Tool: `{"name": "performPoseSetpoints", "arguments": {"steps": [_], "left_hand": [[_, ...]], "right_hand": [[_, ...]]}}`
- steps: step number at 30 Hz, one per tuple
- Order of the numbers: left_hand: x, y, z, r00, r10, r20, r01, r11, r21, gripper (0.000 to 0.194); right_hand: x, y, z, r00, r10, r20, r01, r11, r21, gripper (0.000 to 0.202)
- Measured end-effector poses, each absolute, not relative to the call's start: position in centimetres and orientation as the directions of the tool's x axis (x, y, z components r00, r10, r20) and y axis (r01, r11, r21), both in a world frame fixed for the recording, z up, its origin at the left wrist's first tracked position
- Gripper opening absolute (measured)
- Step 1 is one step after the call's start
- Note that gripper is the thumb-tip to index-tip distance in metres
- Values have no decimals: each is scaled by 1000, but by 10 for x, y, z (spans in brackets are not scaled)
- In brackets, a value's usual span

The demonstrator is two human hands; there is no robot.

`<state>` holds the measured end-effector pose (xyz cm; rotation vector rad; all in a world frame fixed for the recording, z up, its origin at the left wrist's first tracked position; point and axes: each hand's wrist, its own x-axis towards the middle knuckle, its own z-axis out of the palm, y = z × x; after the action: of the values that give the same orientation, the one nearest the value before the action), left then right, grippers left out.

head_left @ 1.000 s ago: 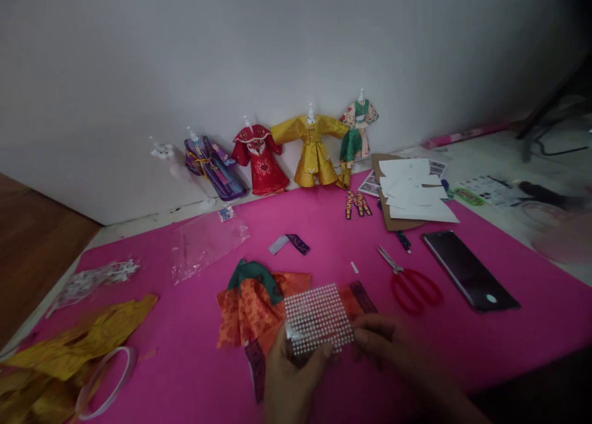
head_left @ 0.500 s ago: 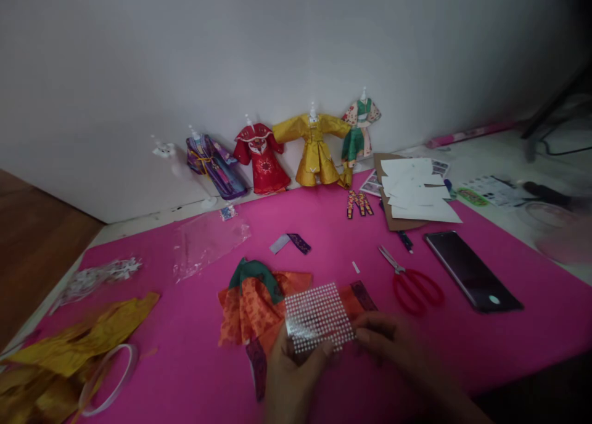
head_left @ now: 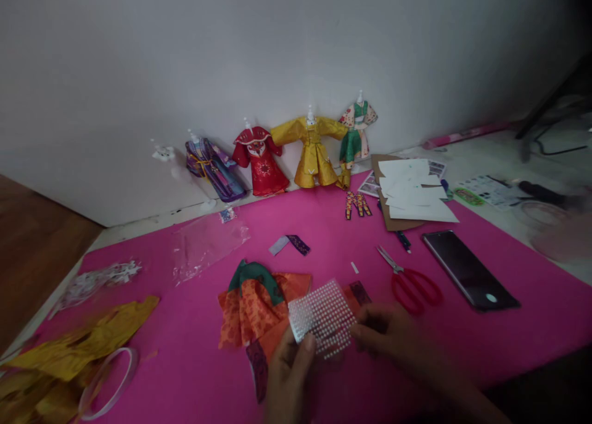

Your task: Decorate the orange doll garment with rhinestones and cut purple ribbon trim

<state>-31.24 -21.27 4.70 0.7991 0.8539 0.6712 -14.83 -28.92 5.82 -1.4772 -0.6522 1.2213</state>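
A clear sheet of stick-on pearls (head_left: 321, 316), set in close rows, is tilted above the pink mat. My left hand (head_left: 291, 368) grips its lower left corner, thumb on top. At the sheet's right edge, my right hand (head_left: 382, 334) has its thumb and finger pinched; its fingertips are slightly blurred. Behind and under the sheet lies a small orange doll dress (head_left: 252, 304) with a green top and purple cuffs. Red-handled scissors (head_left: 411, 285) rest partly spread, to the right of my right hand.
Doll outfits on stands, including a red dress (head_left: 264, 162) and a yellow robe (head_left: 314, 156), line the wall. A phone (head_left: 469, 270) and white papers (head_left: 419, 193) lie right. Yellow fabric (head_left: 87, 338), a tape roll (head_left: 129, 375) and a plastic bag (head_left: 210, 242) are left.
The pearl sheet has turned and tilted a little in my left hand, whose thumb sits farther left on it. My right hand stays by the sheet's right edge.
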Motion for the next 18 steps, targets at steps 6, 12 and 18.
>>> {"name": "performPoseSetpoints", "arguments": {"steps": [6,12,18], "left_hand": [[-307,-214,52,457,820,-344,-112,437,892,34],[-296,-220,65,340,866,-367,-54,407,912,38],[-294,-219,66,258,903,-342,16,350,937,32]], "right_hand": [[-151,-289,61,309,884,-350,-171,-310,-935,22],[-156,-291,58,349,863,-366,-153,-333,-930,20],[-155,-293,52,327,877,-353,-173,-311,-934,20]]}}
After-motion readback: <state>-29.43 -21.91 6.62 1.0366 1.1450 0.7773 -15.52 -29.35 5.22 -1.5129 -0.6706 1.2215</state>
